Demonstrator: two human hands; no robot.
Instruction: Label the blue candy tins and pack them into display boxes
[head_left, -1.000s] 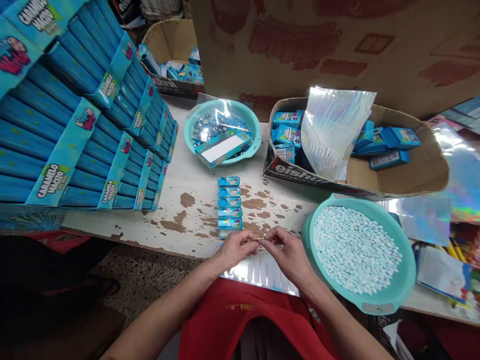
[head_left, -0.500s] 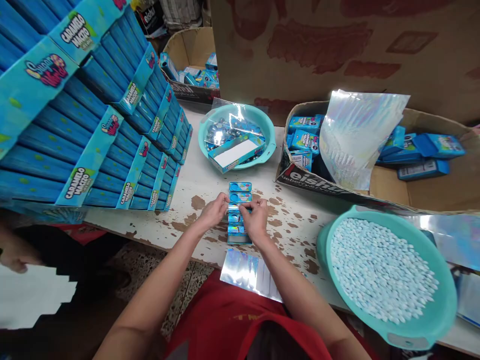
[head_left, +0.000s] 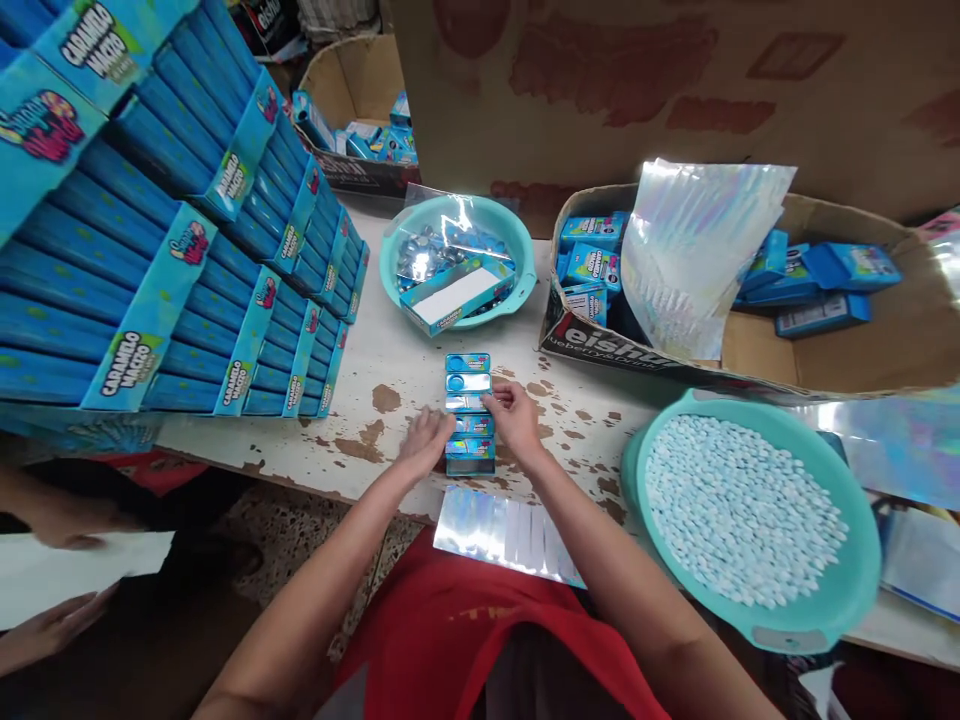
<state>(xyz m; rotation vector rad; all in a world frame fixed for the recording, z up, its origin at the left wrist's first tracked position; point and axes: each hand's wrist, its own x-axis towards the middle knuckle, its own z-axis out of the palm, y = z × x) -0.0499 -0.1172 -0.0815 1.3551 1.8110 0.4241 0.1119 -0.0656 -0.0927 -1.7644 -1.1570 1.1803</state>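
A column of small blue tins (head_left: pixel 469 428) lies on the worn white table in front of me. My right hand (head_left: pixel 516 417) is closed, thumb and fingertips pinched at the right edge of a middle tin; what sits between them is too small to make out. Along the column's left side rests my left hand (head_left: pixel 426 441), slightly blurred, its fingertips at the tins' edge. Some tins show a round window on their printed face. Between my forearms, at the table's front edge, is a shiny holographic sheet (head_left: pixel 495 535).
A turquoise bowl (head_left: pixel 390 300) behind the tins holds silvery pieces and a blue carton. To the right stand a turquoise tub (head_left: pixel 637 480) of pale candies and a cardboard box (head_left: pixel 615 355) with blue cartons. Stacked blue display boxes (head_left: pixel 165 300) rise on the left, near another person's hands (head_left: pixel 67 525).
My left hand has moved slightly down along the column, away from the upper tins. My right hand remains beside the middle tins. The view has shifted a little.
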